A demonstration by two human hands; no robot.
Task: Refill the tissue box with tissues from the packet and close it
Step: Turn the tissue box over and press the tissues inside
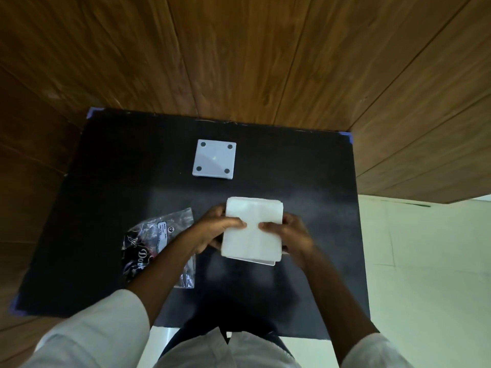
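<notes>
A thick white stack of tissues (252, 243) sits between both hands over the middle of the black table (305, 181). My left hand (212, 232) grips its left side with the thumb on top. On the right side, my right hand (289, 232) holds it the same way. A thin white edge of the tissue box (265, 262) shows under the stack at its near side; the rest of the box is hidden. A square white panel with a dark round pad in each corner (214, 162), the box's base, lies flat further back. The crumpled clear tissue packet (148, 240) lies to the left, under my left forearm.
The black table stands against a brown wood-panelled wall (239, 62). Blue tape marks its corners (346, 135). Pale floor tiles (425, 261) show to the right of the table. My white sleeves and shirt fill the bottom of the view.
</notes>
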